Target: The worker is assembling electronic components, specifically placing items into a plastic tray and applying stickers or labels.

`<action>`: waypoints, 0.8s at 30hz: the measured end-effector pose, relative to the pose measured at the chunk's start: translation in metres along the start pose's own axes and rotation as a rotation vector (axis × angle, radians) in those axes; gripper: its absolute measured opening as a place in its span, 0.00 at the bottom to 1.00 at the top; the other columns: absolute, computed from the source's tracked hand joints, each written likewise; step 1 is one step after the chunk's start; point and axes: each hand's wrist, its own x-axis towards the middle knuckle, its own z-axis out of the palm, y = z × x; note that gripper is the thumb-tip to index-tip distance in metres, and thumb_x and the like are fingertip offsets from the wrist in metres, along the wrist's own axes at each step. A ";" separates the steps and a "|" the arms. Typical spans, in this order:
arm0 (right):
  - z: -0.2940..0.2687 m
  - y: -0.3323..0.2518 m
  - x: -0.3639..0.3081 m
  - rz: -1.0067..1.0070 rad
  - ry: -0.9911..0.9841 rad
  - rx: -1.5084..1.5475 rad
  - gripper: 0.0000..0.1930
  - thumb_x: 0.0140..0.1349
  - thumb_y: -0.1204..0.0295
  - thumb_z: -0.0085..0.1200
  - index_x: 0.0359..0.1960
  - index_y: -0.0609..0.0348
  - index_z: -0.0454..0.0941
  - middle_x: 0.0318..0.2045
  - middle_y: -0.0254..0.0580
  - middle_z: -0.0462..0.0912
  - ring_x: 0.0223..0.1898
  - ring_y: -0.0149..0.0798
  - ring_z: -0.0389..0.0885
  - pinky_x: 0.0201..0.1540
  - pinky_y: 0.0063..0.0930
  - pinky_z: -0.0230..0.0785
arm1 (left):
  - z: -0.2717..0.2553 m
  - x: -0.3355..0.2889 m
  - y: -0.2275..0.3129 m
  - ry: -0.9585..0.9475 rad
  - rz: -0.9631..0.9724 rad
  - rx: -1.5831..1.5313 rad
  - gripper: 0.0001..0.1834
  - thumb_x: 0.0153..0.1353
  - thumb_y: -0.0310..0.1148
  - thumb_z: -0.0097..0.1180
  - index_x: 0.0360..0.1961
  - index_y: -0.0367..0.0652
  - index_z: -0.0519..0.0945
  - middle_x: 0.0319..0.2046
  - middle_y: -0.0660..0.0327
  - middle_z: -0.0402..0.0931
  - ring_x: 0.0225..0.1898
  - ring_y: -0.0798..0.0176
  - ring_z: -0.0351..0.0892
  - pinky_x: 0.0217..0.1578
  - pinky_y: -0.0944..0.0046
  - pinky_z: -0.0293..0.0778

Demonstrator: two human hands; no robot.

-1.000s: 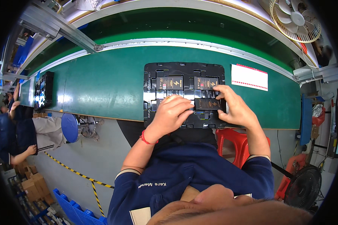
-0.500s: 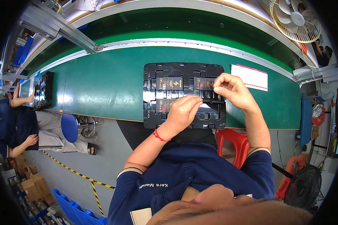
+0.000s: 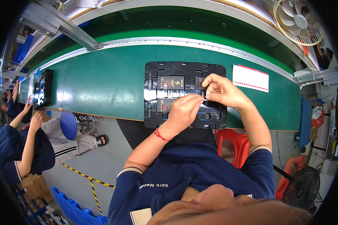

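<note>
A black moulded plastic tray (image 3: 148,112) lies on the green bench near my body. Flat black batteries with printed labels sit in its pockets: one at the upper left (image 3: 174,83), one at the lower left (image 3: 164,105), and one at the upper right (image 3: 199,83) partly behind my right hand. My left hand (image 3: 183,112), with a red cord bracelet on its wrist, is closed in a pinch over the tray's middle. My right hand (image 3: 223,92) has thumb and forefinger bent together beside the left fingertips. Whatever sits between the fingers is too small or hidden to make out.
A white sheet with a red patterned edge (image 3: 250,78) lies right of the tray. Another black tray (image 3: 43,88) stands at the bench's left end beside a co-worker (image 3: 26,146). A blue stool (image 3: 70,125), red stool (image 3: 234,144) and black fan (image 3: 301,187) stand around.
My right hand has moved left and slightly down, bringing its fingers against the left fingertips. My left hand stays nearly in place. The co-worker at the left has leaned and raised an arm.
</note>
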 end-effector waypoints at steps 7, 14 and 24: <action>0.001 0.000 0.001 -0.016 -0.016 -0.009 0.17 0.57 0.82 0.60 0.47 0.61 0.70 0.30 0.30 0.78 0.33 0.21 0.75 0.37 0.16 0.67 | 0.000 0.001 0.000 0.009 -0.006 0.004 0.07 0.54 0.19 0.62 0.36 0.35 0.83 0.34 0.53 0.83 0.35 0.53 0.85 0.37 0.60 0.81; -0.001 0.002 0.003 -0.007 -0.021 -0.016 0.18 0.56 0.82 0.62 0.47 0.61 0.70 0.29 0.31 0.77 0.32 0.20 0.75 0.36 0.16 0.67 | 0.002 0.000 -0.001 0.008 -0.002 0.003 0.08 0.54 0.19 0.62 0.37 0.35 0.83 0.34 0.53 0.84 0.35 0.53 0.85 0.37 0.60 0.81; 0.003 -0.033 -0.014 -0.220 0.275 -0.505 0.12 0.51 0.79 0.64 0.38 0.61 0.79 0.30 0.39 0.79 0.27 0.34 0.76 0.32 0.28 0.70 | 0.001 -0.001 -0.001 0.009 0.008 0.004 0.09 0.54 0.18 0.61 0.37 0.35 0.84 0.34 0.52 0.84 0.36 0.53 0.85 0.37 0.60 0.81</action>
